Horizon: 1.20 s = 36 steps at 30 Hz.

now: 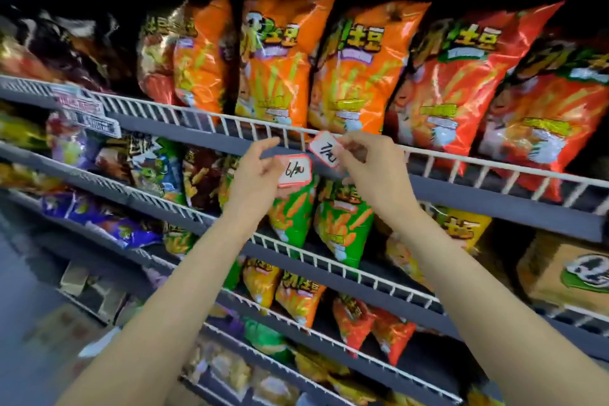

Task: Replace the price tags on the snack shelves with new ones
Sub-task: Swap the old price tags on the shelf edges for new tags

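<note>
The left hand (255, 171) hid the near edge of its tag (294, 170); the right hand's (369, 161) fingers covered a corner of the other tag (325, 149). Handwriting on both was smeared. The printed label (86, 112) at left was unreadable. Both forearms ran off the bottom edge. The box (566, 269) was cut off at right.

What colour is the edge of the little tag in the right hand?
Red, around a white tag, seen in the head view.

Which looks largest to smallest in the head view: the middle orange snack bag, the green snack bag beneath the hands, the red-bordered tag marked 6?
1. Middle orange snack bag
2. Green snack bag
3. Red-bordered tag
</note>
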Available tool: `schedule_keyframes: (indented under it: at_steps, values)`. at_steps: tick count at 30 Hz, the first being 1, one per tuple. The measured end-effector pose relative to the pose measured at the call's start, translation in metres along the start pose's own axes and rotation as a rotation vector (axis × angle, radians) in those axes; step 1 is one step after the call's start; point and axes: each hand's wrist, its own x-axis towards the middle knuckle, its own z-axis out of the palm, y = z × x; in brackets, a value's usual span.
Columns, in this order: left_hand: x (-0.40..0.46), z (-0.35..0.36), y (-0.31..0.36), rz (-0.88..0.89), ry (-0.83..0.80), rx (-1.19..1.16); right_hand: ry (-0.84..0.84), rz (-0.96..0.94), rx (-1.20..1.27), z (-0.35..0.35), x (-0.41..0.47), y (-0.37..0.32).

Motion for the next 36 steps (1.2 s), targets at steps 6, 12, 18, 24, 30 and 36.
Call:
schedule_keyframes:
  at_steps: [6, 12, 18, 24, 30, 36]
  values:
    - [0.072, -0.075, -0.024, 0.017, 0.014, 0.075, 0.084, 0.03, -0.089, 0.081, 0.037, -0.028]
    - [0.11, -0.116, -0.041, 0.081, -0.021, 0.188, 0.107, 0.09, -0.105, 0.139, 0.06, -0.047]
    - [0.128, -0.146, -0.052, 0.08, 0.052, 0.152, 0.111, 0.064, -0.156, 0.165, 0.079, -0.064]
    - [0.139, -0.163, -0.058, 0.103, -0.004, 0.195, 0.103, 0.024, -0.218, 0.187, 0.087, -0.074]
    - [0.14, -0.18, -0.068, 0.179, -0.145, 0.21, 0.186, -0.019, -0.334, 0.201, 0.09, -0.084]
    - [0.154, -0.205, -0.063, 0.299, -0.178, 0.333, 0.288, -0.119, -0.503, 0.205, 0.099, -0.099]
